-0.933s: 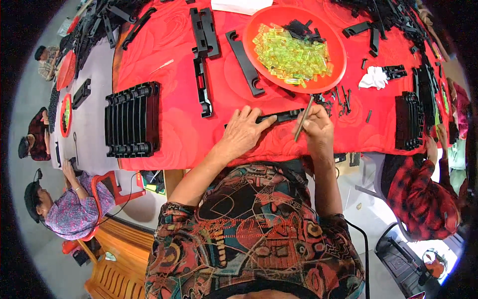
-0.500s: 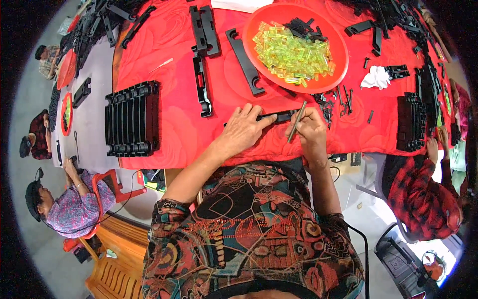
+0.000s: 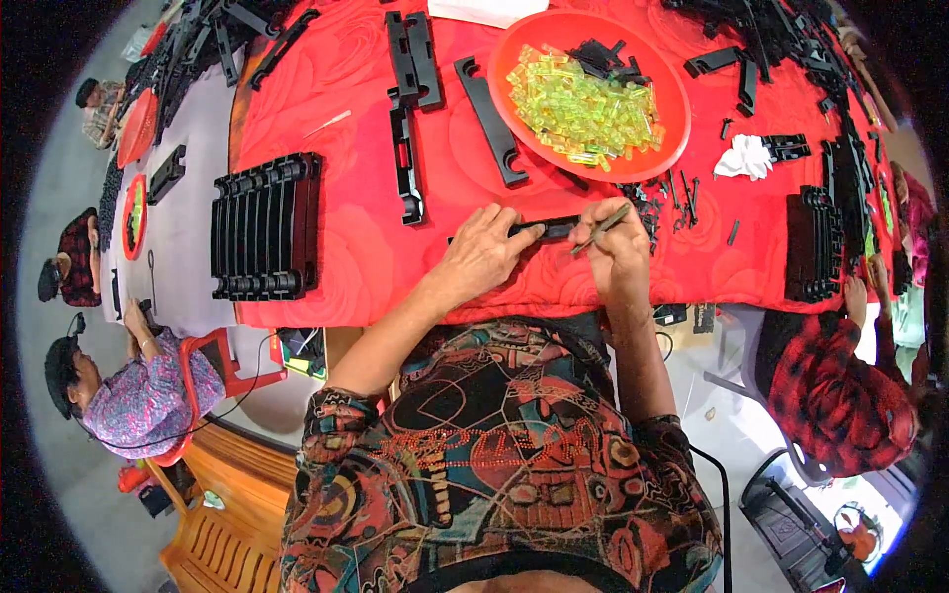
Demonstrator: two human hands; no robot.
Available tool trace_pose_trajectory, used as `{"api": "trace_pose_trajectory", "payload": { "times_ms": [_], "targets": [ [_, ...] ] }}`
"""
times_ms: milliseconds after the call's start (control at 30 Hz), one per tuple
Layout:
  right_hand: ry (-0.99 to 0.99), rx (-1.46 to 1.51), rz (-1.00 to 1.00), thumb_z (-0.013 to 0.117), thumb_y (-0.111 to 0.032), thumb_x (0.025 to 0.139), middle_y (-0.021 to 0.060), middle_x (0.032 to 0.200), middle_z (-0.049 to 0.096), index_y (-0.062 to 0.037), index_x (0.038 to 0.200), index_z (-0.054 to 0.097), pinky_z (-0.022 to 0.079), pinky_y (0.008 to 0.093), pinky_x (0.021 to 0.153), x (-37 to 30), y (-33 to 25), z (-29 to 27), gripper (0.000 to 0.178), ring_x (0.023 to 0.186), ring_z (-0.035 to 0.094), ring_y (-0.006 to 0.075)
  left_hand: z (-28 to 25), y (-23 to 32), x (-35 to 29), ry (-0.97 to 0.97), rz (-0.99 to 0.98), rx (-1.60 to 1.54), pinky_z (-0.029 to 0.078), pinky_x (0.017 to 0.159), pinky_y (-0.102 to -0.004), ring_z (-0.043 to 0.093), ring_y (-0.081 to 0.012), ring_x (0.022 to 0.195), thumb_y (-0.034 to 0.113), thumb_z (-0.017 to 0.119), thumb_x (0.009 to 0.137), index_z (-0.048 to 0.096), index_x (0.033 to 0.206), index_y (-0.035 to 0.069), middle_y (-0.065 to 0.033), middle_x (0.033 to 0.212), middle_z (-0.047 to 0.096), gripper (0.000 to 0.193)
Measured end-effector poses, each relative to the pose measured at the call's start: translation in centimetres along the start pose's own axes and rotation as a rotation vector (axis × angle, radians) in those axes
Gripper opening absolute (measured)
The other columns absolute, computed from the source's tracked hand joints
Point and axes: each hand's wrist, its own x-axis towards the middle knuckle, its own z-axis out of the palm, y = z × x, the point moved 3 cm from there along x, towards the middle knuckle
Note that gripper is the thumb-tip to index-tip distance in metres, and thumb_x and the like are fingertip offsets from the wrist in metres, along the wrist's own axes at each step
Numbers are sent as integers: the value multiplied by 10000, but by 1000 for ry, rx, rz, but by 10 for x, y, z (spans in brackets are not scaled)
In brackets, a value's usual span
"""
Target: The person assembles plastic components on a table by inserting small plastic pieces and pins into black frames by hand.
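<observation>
My left hand (image 3: 484,245) is closed on the left part of a long black plastic bar (image 3: 560,228), holding it low on the red cloth. In my right hand (image 3: 620,247) is a thin metal rod (image 3: 605,225), pinched and slanting over the bar's right end. Whether the rod's lower tip touches the bar I cannot tell. Just beyond my hands stands a red plate (image 3: 677,133) heaped with yellow-green clear plastic pieces (image 3: 583,109) and a few small black parts (image 3: 608,61).
A stack of black bars (image 3: 265,227) lies at the left, another stack (image 3: 813,245) at the right. Loose bars (image 3: 491,121), screws (image 3: 689,198) and a crumpled white tissue (image 3: 743,156) lie on the red tablecloth (image 3: 346,247). Co-workers sit at both sides.
The rod in my right hand has tilted from steep to flatter, and my right hand has turned slightly. My left hand stays on the bar. The view has shifted a little.
</observation>
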Motion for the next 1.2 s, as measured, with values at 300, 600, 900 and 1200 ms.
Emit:
{"api": "trace_pose_trajectory", "payload": {
  "times_ms": [300, 600, 900, 1200],
  "targets": [
    [-54, 201, -11, 373, -318, 951, -12, 600, 382, 6, 854, 582, 282, 271, 519, 13, -11, 19, 397, 500, 336, 98, -2, 2, -4, 70, -12, -21, 485, 727, -362, 534, -262, 849, 95, 606, 754, 682, 989, 80, -103, 897, 554, 248],
    [122, 222, -170, 348, -357, 974, -41, 473, 258, 0, 741, 555, 233, 261, 406, 30, 15, 17, 474, 380, 230, 82, -1, 2, -4, 55, -24, 9, 479, 735, -366, 519, -267, 845, 99, 591, 767, 682, 987, 78, -108, 899, 545, 240],
    [232, 110, -173, 347, -361, 992, -37, 468, 267, 21, 766, 551, 226, 258, 390, 29, 24, 16, 489, 378, 237, 76, -3, 2, -2, 29, -45, -31, 478, 739, -372, 514, -278, 844, 82, 580, 758, 674, 996, 63, -111, 896, 535, 257],
    [269, -32, -220, 345, -328, 998, -49, 499, 282, 63, 861, 553, 266, 245, 407, 26, 25, 24, 464, 401, 265, 58, -3, 1, 0, 16, -57, -57, 478, 737, -373, 517, -270, 856, 74, 591, 739, 672, 994, 69, -94, 908, 535, 268]
  ]
}}
